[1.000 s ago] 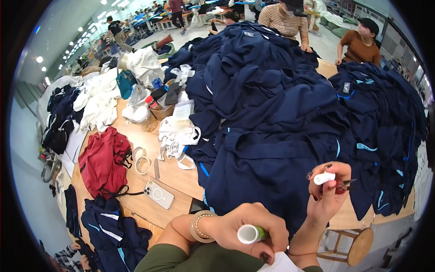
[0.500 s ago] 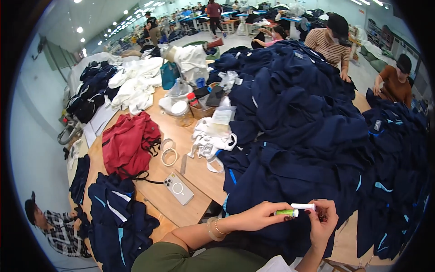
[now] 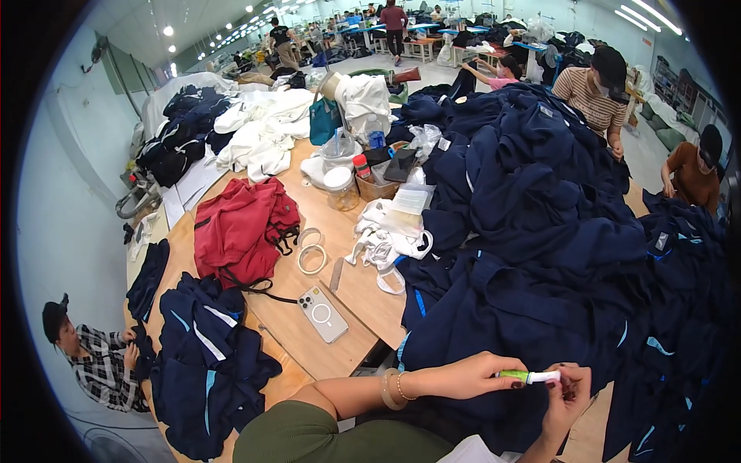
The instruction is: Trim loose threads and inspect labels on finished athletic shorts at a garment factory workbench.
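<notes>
My left hand (image 3: 469, 376), with a bangle and a beaded bracelet at the wrist, pinches a small green tube (image 3: 512, 375) with a white end. My right hand (image 3: 572, 390) has its fingers closed around a slim white cap (image 3: 546, 376). Tube and cap lie end to end in one line; whether they are fully pressed together I cannot tell. Both hands are above a big heap of navy garments (image 3: 532, 309) with light blue trim. A silver phone (image 3: 324, 315) lies on the wooden table, left of my hands.
Left on the table (image 3: 309, 347) are a red bag (image 3: 243, 228), navy garments (image 3: 204, 363), tape rolls (image 3: 312, 260) and a metal ruler (image 3: 336, 274). Farther back stand a clear jar (image 3: 340, 189) and white cloth (image 3: 262, 127). Co-workers handle garments at the left and far right.
The green tube and white cap, side by side before, are now lined up end to end. My view has shifted, so the scene sits farther right and my hands slightly lower.
</notes>
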### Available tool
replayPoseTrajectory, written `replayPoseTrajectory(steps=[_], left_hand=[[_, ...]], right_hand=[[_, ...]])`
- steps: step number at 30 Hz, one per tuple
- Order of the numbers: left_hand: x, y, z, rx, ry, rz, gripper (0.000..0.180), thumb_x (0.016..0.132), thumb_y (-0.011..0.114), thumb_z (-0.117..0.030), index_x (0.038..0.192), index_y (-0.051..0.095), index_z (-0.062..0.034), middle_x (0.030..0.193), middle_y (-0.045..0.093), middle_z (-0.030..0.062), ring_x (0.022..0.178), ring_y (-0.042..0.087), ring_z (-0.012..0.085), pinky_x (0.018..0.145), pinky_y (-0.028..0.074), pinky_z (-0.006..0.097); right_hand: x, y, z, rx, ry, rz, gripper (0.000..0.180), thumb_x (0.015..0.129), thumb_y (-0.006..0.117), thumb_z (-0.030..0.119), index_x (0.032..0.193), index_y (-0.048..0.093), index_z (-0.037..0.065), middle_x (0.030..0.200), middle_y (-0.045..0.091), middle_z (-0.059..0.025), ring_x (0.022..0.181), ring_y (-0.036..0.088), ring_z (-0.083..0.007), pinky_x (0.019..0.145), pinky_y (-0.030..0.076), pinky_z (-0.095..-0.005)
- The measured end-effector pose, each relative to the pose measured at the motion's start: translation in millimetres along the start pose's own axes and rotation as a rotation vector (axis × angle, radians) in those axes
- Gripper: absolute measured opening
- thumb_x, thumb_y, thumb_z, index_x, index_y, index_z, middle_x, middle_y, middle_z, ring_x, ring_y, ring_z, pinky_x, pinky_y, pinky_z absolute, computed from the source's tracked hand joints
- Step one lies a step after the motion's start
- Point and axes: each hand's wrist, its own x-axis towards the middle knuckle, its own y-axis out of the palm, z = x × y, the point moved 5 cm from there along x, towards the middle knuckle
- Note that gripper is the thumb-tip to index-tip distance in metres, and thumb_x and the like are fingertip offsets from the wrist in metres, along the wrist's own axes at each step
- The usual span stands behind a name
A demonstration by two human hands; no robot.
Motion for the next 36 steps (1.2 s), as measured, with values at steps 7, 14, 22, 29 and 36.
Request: replayPoseTrajectory(steps=[7, 14, 22, 29, 36], left_hand=[[-0.4, -1.2, 6.3, -0.007, -0.001, -0.002, 0.027, 0.100, 0.054, -0.023, 0.111, 0.061, 0.0010, 0.087, 0.069, 0.0095, 0.078, 0.063, 0.0162, 0.070, 0.047, 0.030], [1.5, -5.1, 16.6, -0.107, 0.040, -0.045, 0.026, 0.100, 0.054, -0.022, 0.110, 0.062, 0.0007, 0.086, 0.067, 0.0034, 0.074, 0.055, 0.0083, 0.067, 0.044, 0.025], [2.1, -19.1, 4.9, -0.173, -0.028, -0.054, 0.024, 0.101, 0.053, -0.022, 0.107, 0.065, -0.0017, 0.079, 0.059, -0.0031, 0.070, 0.046, 0.0022, 0.062, 0.037, 0.019], [3.7, -0.1, 24.8, -0.383, -0.202, 0.127, 0.031, 0.103, 0.050, -0.032, 0.095, 0.065, -0.0057, 0.061, 0.042, -0.0067, 0.052, 0.035, 0.0035, 0.048, 0.028, 0.021], [3.1, -3.7, 28.4, -0.062, -0.071, -0.097, 0.030, 0.102, 0.049, -0.028, 0.096, 0.063, -0.0015, 0.066, 0.055, 0.0023, 0.059, 0.049, 0.0100, 0.057, 0.041, 0.026]], right_hand=[[6.2, 14.8, 8.0, -0.253, -0.041, 0.116, 0.028, 0.084, 0.074, 0.022, 0.081, 0.060, -0.002, 0.080, 0.056, -0.0044, 0.060, 0.041, -0.0077, 0.052, 0.027, -0.0221], [9.0, 17.1, 14.6, -0.221, -0.033, 0.127, 0.034, 0.081, 0.076, 0.030, 0.080, 0.061, -0.001, 0.077, 0.051, -0.0025, 0.058, 0.040, -0.0066, 0.051, 0.026, -0.0217], [9.8, 12.5, -1.5, -0.131, 0.056, 0.178, 0.027, 0.081, 0.075, 0.024, 0.082, 0.066, -0.002, 0.071, 0.050, -0.0003, 0.056, 0.040, -0.0042, 0.050, 0.024, -0.0208], [6.2, 23.5, -2.2, -0.133, 0.000, 0.255, 0.023, 0.080, 0.077, 0.011, 0.096, 0.067, -0.002, 0.079, 0.056, -0.0033, 0.059, 0.044, -0.0050, 0.052, 0.030, -0.0185], [2.4, 31.6, -17.9, -0.327, 0.045, 0.203, 0.025, 0.094, 0.064, 0.022, 0.094, 0.063, -0.003, 0.084, 0.055, -0.0042, 0.067, 0.051, -0.0080, 0.059, 0.037, -0.0186]])
